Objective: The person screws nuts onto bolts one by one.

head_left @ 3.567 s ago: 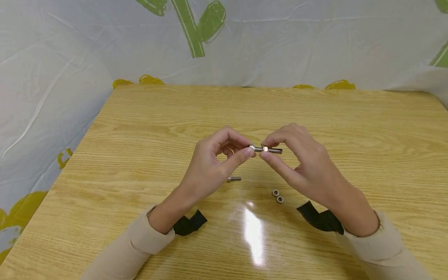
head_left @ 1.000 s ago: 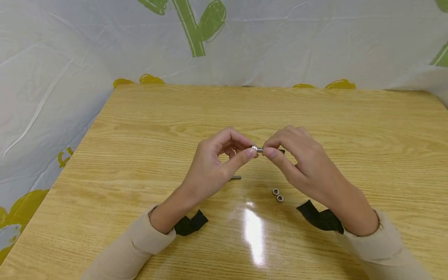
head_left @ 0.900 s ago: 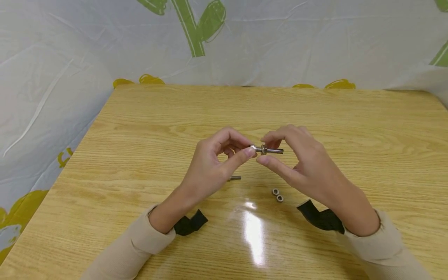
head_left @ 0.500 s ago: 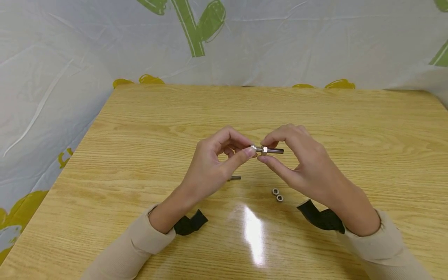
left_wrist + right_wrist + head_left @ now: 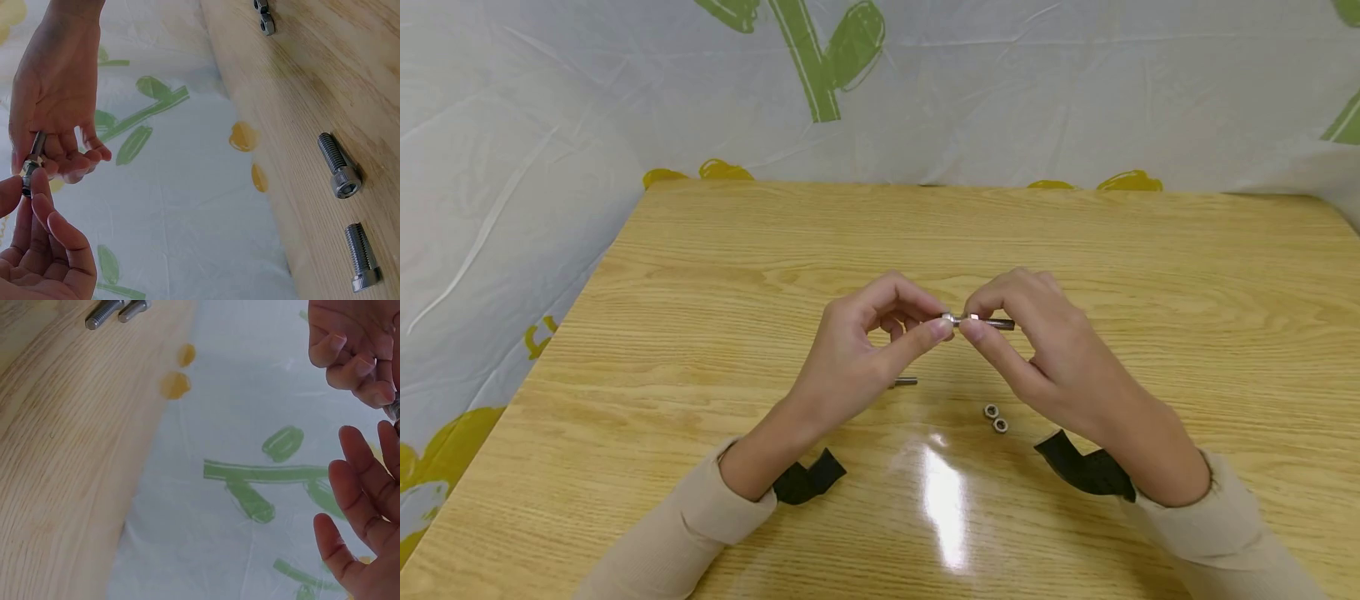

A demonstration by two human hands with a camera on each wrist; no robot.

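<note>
Above the table, my left hand (image 5: 853, 350) pinches the head of a metal bolt (image 5: 1003, 324) between thumb and index finger. The bolt lies roughly level, its shank pointing right. A hex nut (image 5: 973, 317) sits part way along the shank, and my right hand (image 5: 1052, 350) pinches it with thumb and index finger. A short length of shank shows between the bolt head and the nut, and the threaded end sticks out past the right fingers. In the right wrist view, the bolt is mostly cut off at the edge.
Two loose nuts (image 5: 996, 419) lie side by side on the wood-grain table (image 5: 775, 233). Two socket-head bolts, a nearer one (image 5: 361, 256) and another (image 5: 337, 165), lie on it too, mostly hidden by the left hand in the head view. A patterned cloth (image 5: 962, 100) hangs behind.
My right thumb and index finger gripped the nut, parted from it about 0.9 s ago, and now pinch it again. The left hand keeps its hold on the bolt head, nearly still.
</note>
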